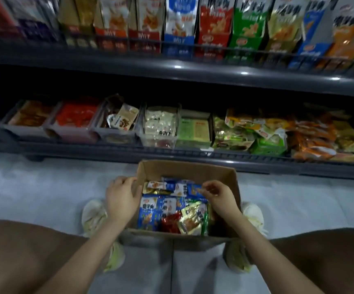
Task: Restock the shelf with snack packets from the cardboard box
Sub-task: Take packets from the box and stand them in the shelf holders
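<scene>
1. Directly under the curled fingers of the right hand lies a blue packet, at the far end of the heap of snack packets that fills the cardboard box. Its long axis seems to run crosswise, away toward the other hand (blur makes this uncertain).
2. Thumb and forefinger of the right hand are drawn together at that packet's edge. Whether they already pinch it, I cannot tell.
3. The left hand grips the box's left wall, fingers hooked over the rim. It is the farther from the blue packet, so the pick looks like the right hand's job while the left steadies.
4. The box's far wall stands just beyond the right hand and its right wall just outside the wrist (little sideways room), so I judge the lift should go up before it goes forward.
5. Ahead of both hands, past a strip of floor, the shelf carries a row of bins.
6. An upper shelf overhangs those bins, so the hand would probably need to enter low.
7. Shoes flank the box, outside each wrist.
</scene>
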`<state>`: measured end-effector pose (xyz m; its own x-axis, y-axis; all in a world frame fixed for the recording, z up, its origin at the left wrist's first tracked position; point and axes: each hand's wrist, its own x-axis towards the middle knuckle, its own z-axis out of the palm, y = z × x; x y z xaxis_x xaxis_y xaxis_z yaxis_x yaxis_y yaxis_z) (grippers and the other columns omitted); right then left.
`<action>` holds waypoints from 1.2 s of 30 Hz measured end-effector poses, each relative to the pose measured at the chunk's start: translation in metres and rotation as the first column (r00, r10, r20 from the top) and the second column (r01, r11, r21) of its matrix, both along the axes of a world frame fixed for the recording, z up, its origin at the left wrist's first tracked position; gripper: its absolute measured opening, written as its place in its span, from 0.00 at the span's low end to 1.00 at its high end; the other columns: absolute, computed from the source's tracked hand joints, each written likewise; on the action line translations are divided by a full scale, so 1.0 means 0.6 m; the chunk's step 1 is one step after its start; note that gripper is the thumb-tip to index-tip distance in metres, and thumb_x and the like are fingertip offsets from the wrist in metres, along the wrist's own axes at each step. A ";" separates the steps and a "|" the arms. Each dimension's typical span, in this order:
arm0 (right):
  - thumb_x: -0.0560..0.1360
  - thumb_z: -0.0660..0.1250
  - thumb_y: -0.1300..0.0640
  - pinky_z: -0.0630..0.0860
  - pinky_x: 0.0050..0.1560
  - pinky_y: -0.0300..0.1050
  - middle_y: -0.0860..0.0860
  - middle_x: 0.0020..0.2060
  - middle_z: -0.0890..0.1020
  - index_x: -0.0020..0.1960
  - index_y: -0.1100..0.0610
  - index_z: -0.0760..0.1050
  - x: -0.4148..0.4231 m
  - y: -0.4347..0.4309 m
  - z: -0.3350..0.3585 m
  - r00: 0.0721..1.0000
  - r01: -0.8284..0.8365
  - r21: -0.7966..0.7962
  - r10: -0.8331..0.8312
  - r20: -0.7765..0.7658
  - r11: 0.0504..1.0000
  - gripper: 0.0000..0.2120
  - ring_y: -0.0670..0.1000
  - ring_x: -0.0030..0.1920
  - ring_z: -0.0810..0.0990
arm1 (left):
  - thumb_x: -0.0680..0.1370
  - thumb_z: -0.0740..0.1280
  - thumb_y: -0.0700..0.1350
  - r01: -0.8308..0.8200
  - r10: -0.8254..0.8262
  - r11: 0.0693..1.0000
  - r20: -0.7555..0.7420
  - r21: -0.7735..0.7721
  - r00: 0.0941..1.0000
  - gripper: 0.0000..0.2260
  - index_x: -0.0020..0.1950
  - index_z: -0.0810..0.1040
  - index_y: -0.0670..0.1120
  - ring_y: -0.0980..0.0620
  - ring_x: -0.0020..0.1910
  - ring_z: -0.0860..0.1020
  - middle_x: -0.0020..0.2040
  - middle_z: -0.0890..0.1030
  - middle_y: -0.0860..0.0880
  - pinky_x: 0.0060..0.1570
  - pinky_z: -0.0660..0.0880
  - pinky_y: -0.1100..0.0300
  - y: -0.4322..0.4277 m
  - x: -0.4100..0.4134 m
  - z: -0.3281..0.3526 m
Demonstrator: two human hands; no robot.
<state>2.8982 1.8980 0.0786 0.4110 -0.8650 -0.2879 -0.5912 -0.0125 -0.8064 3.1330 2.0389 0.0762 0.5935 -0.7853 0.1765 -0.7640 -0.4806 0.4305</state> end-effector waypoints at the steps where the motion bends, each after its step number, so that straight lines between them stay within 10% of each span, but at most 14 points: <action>1: 0.73 0.72 0.56 0.77 0.47 0.43 0.44 0.42 0.81 0.48 0.50 0.77 0.001 0.004 -0.022 1.000 -0.002 0.029 0.002 -0.011 1.000 0.06 0.44 0.44 0.80 | 0.67 0.75 0.39 -0.004 0.004 1.000 -0.007 0.027 1.000 0.08 0.45 0.83 0.40 0.37 0.37 0.79 0.39 0.81 0.38 0.40 0.76 0.48 0.008 -0.002 -0.017; 23: 0.74 0.71 0.56 0.71 0.64 0.49 0.50 0.63 0.76 0.66 0.52 0.72 -0.008 -0.039 -0.319 0.922 0.336 0.222 -0.273 -0.274 0.915 0.22 0.51 0.63 0.74 | 0.68 0.76 0.38 0.377 -0.363 0.819 -0.118 0.432 0.924 0.25 0.64 0.77 0.40 0.35 0.63 0.74 0.63 0.77 0.38 0.63 0.71 0.44 -0.177 -0.021 -0.348; 29: 0.76 0.68 0.50 0.61 0.70 0.49 0.49 0.75 0.61 0.73 0.48 0.64 0.024 -0.082 -0.349 0.900 0.086 -0.003 -0.079 -0.429 0.996 0.27 0.52 0.75 0.58 | 0.54 0.79 0.30 0.417 -0.478 0.781 0.014 0.465 0.878 0.26 0.50 0.84 0.41 0.40 0.41 0.81 0.45 0.83 0.41 0.45 0.78 0.46 -0.177 -0.002 -0.378; 36: 0.80 0.58 0.42 0.61 0.68 0.52 0.51 0.73 0.66 0.71 0.50 0.68 0.050 -0.109 -0.381 0.865 -0.104 0.038 0.109 -0.490 0.994 0.23 0.55 0.74 0.59 | 0.59 0.81 0.39 0.382 -0.415 0.850 0.014 0.362 0.910 0.22 0.51 0.83 0.40 0.41 0.44 0.81 0.45 0.83 0.42 0.45 0.76 0.49 -0.137 -0.015 -0.357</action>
